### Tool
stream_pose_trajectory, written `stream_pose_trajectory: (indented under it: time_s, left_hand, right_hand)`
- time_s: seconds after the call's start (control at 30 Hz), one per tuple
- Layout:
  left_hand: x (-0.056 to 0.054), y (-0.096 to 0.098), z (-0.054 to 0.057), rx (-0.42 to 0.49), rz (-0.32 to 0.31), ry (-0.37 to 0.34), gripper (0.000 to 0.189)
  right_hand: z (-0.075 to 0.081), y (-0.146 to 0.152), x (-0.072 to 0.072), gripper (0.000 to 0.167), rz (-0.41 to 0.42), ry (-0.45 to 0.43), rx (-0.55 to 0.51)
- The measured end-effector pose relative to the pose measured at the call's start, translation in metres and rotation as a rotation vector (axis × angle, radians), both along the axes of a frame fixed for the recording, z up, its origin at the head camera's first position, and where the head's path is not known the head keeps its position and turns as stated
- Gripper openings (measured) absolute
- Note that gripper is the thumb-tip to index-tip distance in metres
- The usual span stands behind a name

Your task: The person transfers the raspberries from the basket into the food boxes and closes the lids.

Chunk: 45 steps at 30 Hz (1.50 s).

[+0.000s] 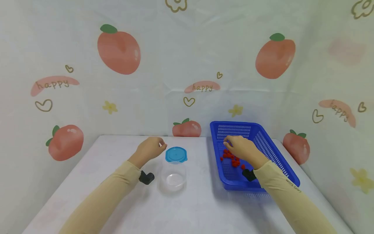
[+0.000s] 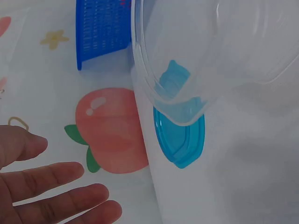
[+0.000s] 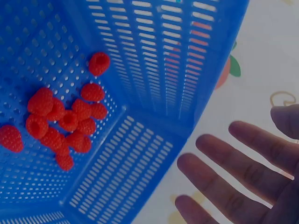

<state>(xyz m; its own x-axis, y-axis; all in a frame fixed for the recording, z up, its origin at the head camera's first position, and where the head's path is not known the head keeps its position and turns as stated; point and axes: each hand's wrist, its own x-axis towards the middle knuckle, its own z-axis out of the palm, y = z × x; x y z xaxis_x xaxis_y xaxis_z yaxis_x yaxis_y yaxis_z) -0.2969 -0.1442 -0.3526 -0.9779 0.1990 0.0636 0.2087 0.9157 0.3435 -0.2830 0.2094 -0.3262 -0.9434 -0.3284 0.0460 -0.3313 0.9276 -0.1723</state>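
Note:
My left hand (image 1: 150,149) hovers over the left side of the table, its fingers relaxed and holding nothing. Nearest to it are a clear round plastic tub (image 1: 173,177), with no lid on it, and a blue lid (image 1: 176,154) lying behind the tub. Over the blue perforated basket (image 1: 219,167) hangs my right hand (image 1: 242,148), its fingers spread and bare in the right wrist view. Several red raspberries (image 3: 69,120) lie loosely clustered on the basket's floor below that hand.
The basket's raised walls stand at the right of the white table (image 1: 195,208). Behind the table hangs a white cloth (image 1: 163,58) printed with fruit. Each wrist wears a black camera mount (image 1: 146,177).

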Motion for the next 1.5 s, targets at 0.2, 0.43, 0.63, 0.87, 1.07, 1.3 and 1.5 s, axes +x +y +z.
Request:
stream_pose_trajectory:
  time_s: [0.2,0.43,0.63,0.87,1.07,1.3,1.5]
  left_hand:
    - [0.0,-0.011,-0.007,0.035,-0.019,-0.043,0.031]
    - [0.001,-0.02,-0.012,0.114,-0.023,-0.121,0.032]
    - [0.006,-0.026,-0.018,0.206,-0.036,-0.191,0.031]
    - [0.013,-0.028,-0.031,0.367,-0.032,-0.277,0.028]
    - [0.02,-0.026,-0.046,0.492,-0.006,-0.333,0.029]
    - [0.025,-0.021,-0.056,0.602,0.074,-0.395,0.035]
    - [0.028,-0.02,-0.061,0.671,0.102,-0.422,0.036]
  right_hand:
    - [0.0,0.007,0.0,0.032,0.008,-0.02,-0.043]
    - [0.003,0.015,0.0,0.033,-0.005,-0.033,-0.092]
    - [0.004,0.024,-0.002,0.036,0.002,-0.044,-0.156]
    - [0.002,0.034,-0.007,0.036,0.002,-0.049,-0.221]
    - [0.0,0.04,-0.012,0.038,-0.021,-0.065,-0.279]
    - [-0.003,0.047,-0.018,0.039,-0.037,-0.083,-0.326]
    - [-0.011,0.056,-0.026,0.037,-0.048,-0.138,-0.405]
